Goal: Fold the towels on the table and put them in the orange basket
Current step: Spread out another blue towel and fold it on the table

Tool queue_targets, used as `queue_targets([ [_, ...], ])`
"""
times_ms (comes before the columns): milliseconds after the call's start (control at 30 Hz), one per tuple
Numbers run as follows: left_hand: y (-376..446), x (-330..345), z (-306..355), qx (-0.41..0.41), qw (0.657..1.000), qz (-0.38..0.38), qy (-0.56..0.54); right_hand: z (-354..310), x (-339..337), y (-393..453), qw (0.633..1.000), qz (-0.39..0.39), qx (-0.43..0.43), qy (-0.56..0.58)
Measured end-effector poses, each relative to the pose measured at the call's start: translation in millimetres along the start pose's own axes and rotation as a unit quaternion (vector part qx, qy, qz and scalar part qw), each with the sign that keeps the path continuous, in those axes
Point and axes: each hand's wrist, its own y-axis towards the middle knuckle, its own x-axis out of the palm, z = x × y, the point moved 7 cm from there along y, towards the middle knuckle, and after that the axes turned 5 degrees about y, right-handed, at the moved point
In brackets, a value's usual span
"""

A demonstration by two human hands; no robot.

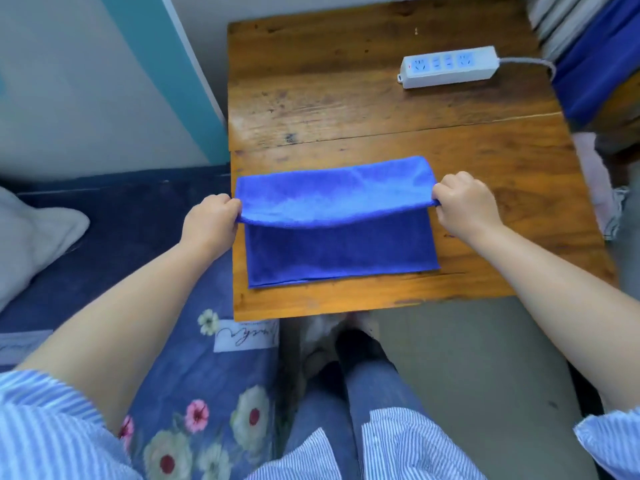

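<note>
Left hand (211, 221) and right hand (462, 199) each pinch 1 corner of the towel (332, 233), flap stretched between fingers; fold half over. Basket unseen; stowing remains.

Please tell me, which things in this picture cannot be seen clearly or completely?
- Orange basket: not in the head view at all.
- Blue fabric at upper right: cut off by the frame edge; towels or not, unclear.
- Lower layer of the blue microfibre towel: its far part is hidden under the flap held by the left hand and right hand.
- White power strip: cable leaves behind the fabric.
</note>
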Motion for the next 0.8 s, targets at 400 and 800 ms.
queue_targets([
  [400,-48,63,20,-0.010,0.989,-0.106,0.103,-4,36,-58,0.996,-0.023,-0.084,-0.031],
  [800,-63,81,21,-0.063,0.997,0.012,-0.037,4,48,-71,0.998,0.025,-0.057,0.022],
])
